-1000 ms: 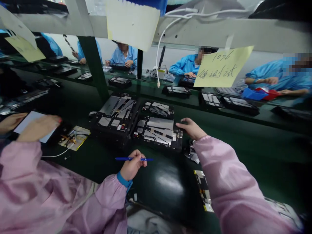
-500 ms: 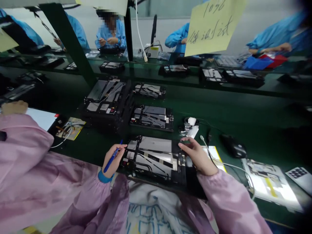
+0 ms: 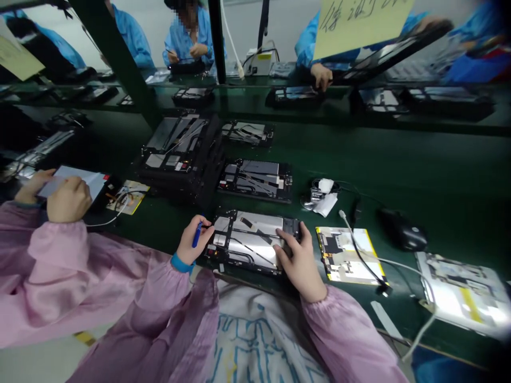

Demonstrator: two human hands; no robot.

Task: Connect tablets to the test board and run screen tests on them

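An opened tablet [image 3: 255, 255] with silver battery panels lies flat on the bench in front of me. My left hand [image 3: 192, 239] is closed around a blue pen [image 3: 197, 235], its fingertips by the tablet's left edge. Over the right part of the tablet is my right hand [image 3: 297, 260]. Its thumb and index finger close in on the end of a dark ribbon cable [image 3: 259, 233], while the other fingers rest at the tablet's right edge. The cable's far end stands raised over the battery; the exact grip is partly hidden.
Behind lie another opened tablet [image 3: 255, 178] and a tall stack of tablets [image 3: 175, 154]. To the right are a yellow-edged panel [image 3: 351, 255], cables, a black mouse [image 3: 403, 229] and a silver panel [image 3: 463, 290]. A co-worker's hands [image 3: 67, 197] are at the left.
My right hand has moved inward over the tablet, and the ribbon cable's left end has swung up and away. A person across the bench now holds up a dark panel. The camera view has shifted.
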